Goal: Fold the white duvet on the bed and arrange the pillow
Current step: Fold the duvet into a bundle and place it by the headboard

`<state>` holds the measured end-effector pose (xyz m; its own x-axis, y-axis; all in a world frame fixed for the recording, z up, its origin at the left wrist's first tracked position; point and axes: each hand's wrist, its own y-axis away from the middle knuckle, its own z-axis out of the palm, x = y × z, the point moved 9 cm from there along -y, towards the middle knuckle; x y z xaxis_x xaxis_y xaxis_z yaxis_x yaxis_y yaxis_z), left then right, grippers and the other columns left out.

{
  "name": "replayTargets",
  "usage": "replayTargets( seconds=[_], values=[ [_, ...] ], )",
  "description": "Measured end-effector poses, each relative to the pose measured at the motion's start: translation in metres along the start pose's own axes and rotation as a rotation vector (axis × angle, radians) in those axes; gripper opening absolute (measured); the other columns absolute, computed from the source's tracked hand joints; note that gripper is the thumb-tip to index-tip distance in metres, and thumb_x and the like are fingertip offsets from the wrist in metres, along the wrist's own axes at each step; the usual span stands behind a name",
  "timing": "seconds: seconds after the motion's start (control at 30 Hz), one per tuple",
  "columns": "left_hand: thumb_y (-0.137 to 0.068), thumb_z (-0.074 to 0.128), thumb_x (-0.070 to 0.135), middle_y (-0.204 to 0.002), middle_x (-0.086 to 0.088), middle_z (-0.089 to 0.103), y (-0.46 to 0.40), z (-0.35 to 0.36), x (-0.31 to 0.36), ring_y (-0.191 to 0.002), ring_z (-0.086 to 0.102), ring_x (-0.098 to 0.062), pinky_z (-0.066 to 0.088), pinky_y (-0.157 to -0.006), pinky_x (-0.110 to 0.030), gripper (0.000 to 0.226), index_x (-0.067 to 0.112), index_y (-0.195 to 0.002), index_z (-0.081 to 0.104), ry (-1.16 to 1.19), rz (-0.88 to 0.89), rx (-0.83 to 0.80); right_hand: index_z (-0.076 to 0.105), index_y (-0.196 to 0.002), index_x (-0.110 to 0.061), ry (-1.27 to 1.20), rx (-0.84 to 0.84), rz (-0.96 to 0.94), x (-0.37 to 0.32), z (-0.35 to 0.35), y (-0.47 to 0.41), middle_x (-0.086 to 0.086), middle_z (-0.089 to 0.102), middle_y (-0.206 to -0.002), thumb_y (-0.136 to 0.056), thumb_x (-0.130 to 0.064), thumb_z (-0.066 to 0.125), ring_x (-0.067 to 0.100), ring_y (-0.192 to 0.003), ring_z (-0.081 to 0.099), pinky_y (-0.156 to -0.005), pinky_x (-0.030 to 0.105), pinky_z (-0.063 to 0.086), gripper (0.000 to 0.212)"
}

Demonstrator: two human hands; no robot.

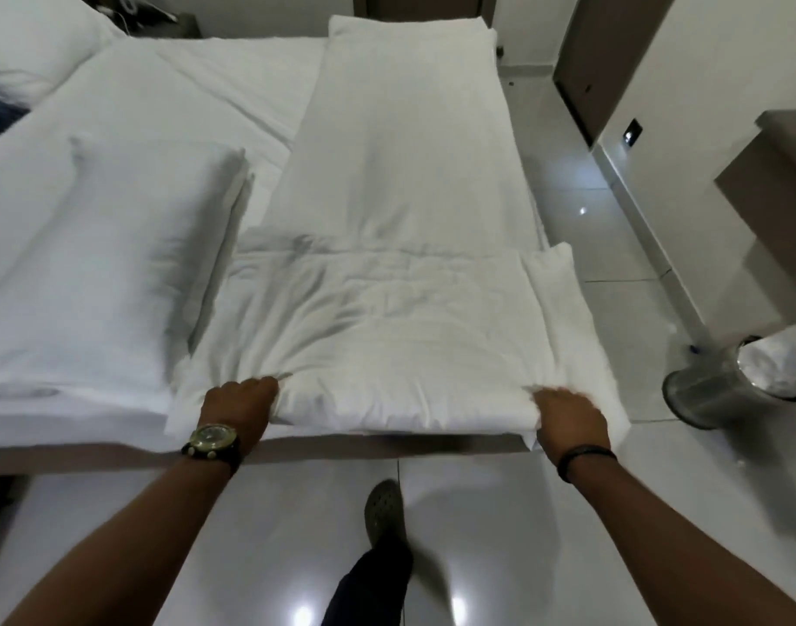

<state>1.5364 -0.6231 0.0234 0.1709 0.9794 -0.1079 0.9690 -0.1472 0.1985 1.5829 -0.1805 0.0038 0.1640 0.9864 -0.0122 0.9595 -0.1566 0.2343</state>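
Note:
The white duvet lies as a long narrow strip along the right side of the bed. Its near end is folded back over itself into a thick layer at the bed's front edge. My left hand, with a watch on the wrist, grips the fold's left front corner. My right hand, with a dark band on the wrist, grips the right front corner. A white pillow lies flat on the bed, just left of the folded end.
A metal waste bin with a white liner stands on the glossy tiled floor to the right. A brown cabinet and a dark door line the right wall. Another pillow lies far left. My shoe is below.

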Motion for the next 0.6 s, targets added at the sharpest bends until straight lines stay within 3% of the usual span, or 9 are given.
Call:
replayTargets(
  seconds=[0.1,0.2,0.33,0.53,0.6],
  values=[
    [-0.088,0.057,0.017,-0.093,-0.009,0.07,0.081,0.028,0.019,-0.082,0.067,-0.034,0.05,-0.069,-0.041,0.019,0.014,-0.105,0.062,0.03,0.02,-0.06,0.052,-0.136,-0.032,-0.014,-0.08,-0.004,0.025,0.041,0.084,-0.005,0.065,-0.125,-0.093,-0.016,0.05,0.016,-0.113,0.061,-0.1,0.026,0.041,0.047],
    [-0.088,0.055,0.018,-0.094,-0.007,0.07,0.138,0.043,0.041,-0.084,0.068,-0.033,0.051,-0.069,-0.04,0.019,0.016,-0.105,0.062,0.006,0.034,-0.14,0.058,-0.128,-0.027,0.021,-0.207,0.025,0.045,0.064,0.141,-0.003,0.064,-0.125,-0.095,-0.02,0.046,0.018,-0.111,0.062,-0.095,0.027,0.046,0.035],
    [-0.09,0.049,0.023,-0.101,-0.002,0.069,0.149,0.029,0.046,-0.09,0.067,-0.028,0.048,-0.071,-0.036,0.019,0.023,-0.107,0.058,-0.021,0.006,-0.135,0.058,-0.127,-0.026,0.072,-0.246,0.001,0.048,0.032,0.134,0.002,0.062,-0.128,-0.095,-0.025,0.045,0.022,-0.114,0.06,-0.094,0.03,0.046,0.035],
    [-0.085,0.055,0.022,-0.102,-0.004,0.067,0.072,-0.053,0.018,-0.094,0.065,-0.03,0.044,-0.076,-0.037,0.017,0.025,-0.101,0.06,-0.052,-0.08,0.031,0.065,-0.099,-0.02,0.073,0.029,-0.05,0.03,-0.093,0.046,0.006,0.065,-0.108,-0.084,-0.019,0.055,0.03,-0.098,0.063,-0.078,0.034,0.05,0.018],
    [-0.08,0.061,0.017,-0.091,-0.008,0.067,0.028,-0.097,0.007,-0.086,0.065,-0.034,0.043,-0.071,-0.039,0.01,0.018,-0.091,0.061,-0.045,-0.1,0.146,0.064,-0.094,-0.019,0.11,0.141,-0.052,0.019,-0.132,0.009,0.006,0.064,-0.101,-0.083,-0.015,0.054,0.031,-0.092,0.063,-0.071,0.034,0.045,0.015]
  ],
)
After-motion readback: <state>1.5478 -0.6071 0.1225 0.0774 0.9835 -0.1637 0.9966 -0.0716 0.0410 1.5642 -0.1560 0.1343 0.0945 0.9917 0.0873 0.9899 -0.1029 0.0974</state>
